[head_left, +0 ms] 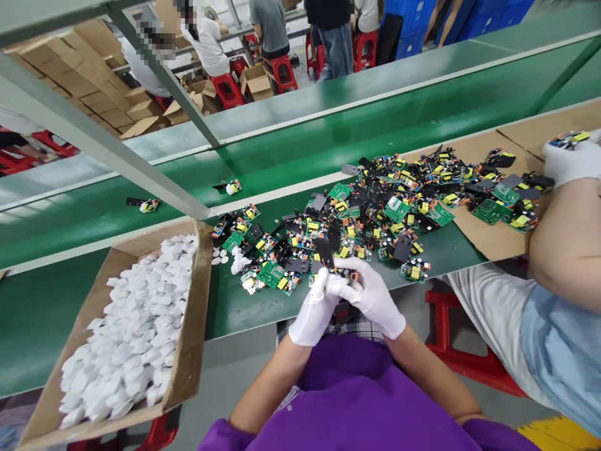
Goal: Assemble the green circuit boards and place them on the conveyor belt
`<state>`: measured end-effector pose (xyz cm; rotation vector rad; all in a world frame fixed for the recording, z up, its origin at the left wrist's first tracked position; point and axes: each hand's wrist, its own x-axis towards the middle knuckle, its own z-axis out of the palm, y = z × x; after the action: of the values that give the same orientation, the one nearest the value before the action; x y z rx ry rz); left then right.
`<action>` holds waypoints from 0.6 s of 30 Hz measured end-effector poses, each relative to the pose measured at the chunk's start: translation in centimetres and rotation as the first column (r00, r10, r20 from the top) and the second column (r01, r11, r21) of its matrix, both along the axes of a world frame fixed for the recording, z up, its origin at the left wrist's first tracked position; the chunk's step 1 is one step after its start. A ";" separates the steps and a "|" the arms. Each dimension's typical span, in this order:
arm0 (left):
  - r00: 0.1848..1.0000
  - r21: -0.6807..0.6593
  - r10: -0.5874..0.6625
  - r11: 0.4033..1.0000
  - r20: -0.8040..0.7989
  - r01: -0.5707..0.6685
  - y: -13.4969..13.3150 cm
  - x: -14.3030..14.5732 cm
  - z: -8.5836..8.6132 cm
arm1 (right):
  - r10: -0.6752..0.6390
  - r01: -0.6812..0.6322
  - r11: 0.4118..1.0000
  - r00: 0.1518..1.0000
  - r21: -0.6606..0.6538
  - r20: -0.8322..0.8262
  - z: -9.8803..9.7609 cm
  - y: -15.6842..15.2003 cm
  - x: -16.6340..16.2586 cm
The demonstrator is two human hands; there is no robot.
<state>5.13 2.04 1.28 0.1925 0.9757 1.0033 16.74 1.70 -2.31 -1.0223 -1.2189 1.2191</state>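
Note:
Gloved in white, my left hand (pixel 313 308) and my right hand (pixel 378 297) meet at the table's near edge, fingers closed around a circuit board (pixel 348 274). A black flat piece (pixel 323 252) stands up beside the board, seemingly part of it. My fingers hide most of the board's underside. Just beyond my hands spreads a heap of circuit boards (pixel 354 233) with yellow, black and green parts. To the left of the heap lie a crumpled white thing (pixel 239 260) and several small white discs (pixel 220 255).
A cardboard box (pixel 190 326) full of white pieces (pixel 131 332) stands at left. Two boards (pixel 149 205) (pixel 233 186) lie on the green conveyor (pixel 282 166) behind a metal post (pixel 141 150). At right, a co-worker's gloved hand (pixel 575 161) holds a board above cardboard (pixel 488 241).

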 end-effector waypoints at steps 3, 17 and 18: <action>0.998 0.068 -0.037 0.997 -0.055 0.040 0.0 -0.2 -0.6 | -0.017 0.017 1.000 1.000 0.019 -0.007 0.1 -0.1 -0.1; 0.989 0.215 -0.043 0.974 -0.141 0.073 -0.2 -0.6 -0.2 | 0.121 -0.129 0.986 0.989 0.106 0.080 -0.3 -0.1 0.4; 0.990 0.181 -0.057 0.980 -0.126 0.079 -0.1 -0.6 -0.1 | 0.124 -0.139 0.984 0.983 0.108 0.138 -0.2 -0.1 0.4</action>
<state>4.50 1.98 1.16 0.4432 0.9780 1.0285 17.19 1.58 -2.56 -0.9586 -1.4629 1.1809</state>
